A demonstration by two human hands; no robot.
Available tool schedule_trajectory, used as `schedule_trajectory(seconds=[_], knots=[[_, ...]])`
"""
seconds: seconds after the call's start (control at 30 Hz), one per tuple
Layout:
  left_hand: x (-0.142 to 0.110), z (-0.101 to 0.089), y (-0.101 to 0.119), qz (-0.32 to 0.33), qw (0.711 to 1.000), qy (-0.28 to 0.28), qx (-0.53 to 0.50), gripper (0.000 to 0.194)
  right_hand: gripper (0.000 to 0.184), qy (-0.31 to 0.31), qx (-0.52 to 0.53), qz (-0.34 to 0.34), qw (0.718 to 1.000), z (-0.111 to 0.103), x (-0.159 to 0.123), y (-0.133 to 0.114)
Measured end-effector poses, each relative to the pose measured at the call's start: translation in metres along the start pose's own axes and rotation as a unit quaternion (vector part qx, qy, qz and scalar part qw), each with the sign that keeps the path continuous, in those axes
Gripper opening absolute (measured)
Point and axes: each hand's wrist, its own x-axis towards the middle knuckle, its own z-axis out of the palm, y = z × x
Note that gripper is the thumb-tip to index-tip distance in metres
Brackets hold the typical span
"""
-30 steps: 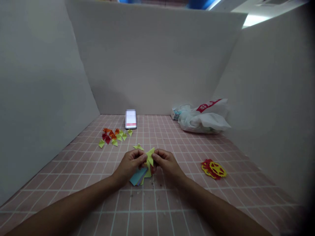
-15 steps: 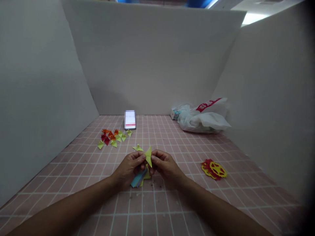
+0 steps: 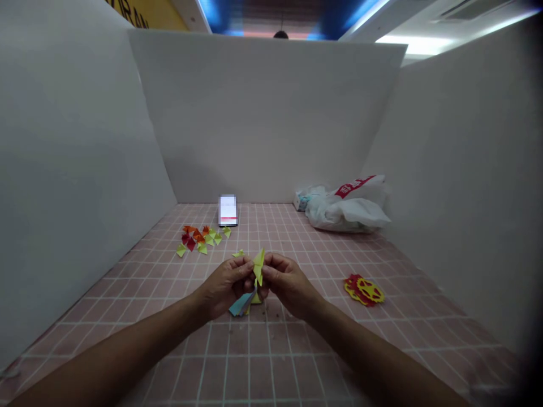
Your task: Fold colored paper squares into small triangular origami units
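Between my two hands is a small folded piece of yellow paper (image 3: 259,266), raised above the table and pointed at its top and bottom. My left hand (image 3: 229,282) pinches its left side with thumb and fingers. On the right side, the thumb and fingers of my right hand (image 3: 288,282) are closed on it too. Beneath the hands lie blue and yellow paper sheets (image 3: 241,304), partly hidden by my left hand. Just behind the hands, another folded yellow paper piece (image 3: 239,253) rests on the table, partly covered.
Several folded red, orange and yellow paper pieces (image 3: 198,238) lie at the left back. A phone (image 3: 228,210) stands behind them. Red and yellow gear-shaped pieces (image 3: 365,290) are on the right, with a white plastic bag (image 3: 348,210) farther back. White panels (image 3: 271,118) enclose the pink gridded table (image 3: 237,367).
The camera view has tilted upward slightly. The yellow paper has turned a little between my fingers and looks narrower; both hands keep hold of it.
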Motion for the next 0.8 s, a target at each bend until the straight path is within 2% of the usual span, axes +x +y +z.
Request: schedule_trajectory(seconds=[0.2,0.37,0.57,0.8], knots=[[-0.018,0.011,0.008,0.034,0.999,0.003,-0.004,0.022,0.025,-0.02,0.002,0.022,1.0,0.015,0.001,-0.01],[-0.03,0.016,0.011,0.06,0.996,0.057,-0.044,0.02,0.027,-0.035,-0.007,0.04,0.999,0.03,0.004,-0.014],[-0.043,0.02,-0.001,0.079,0.989,0.103,-0.064,0.017,0.024,-0.036,-0.031,0.046,0.998,0.037,-0.003,-0.004],[-0.054,0.02,-0.012,0.095,0.987,0.118,-0.051,0.017,0.021,-0.035,-0.052,0.016,0.998,0.04,-0.01,0.011]])
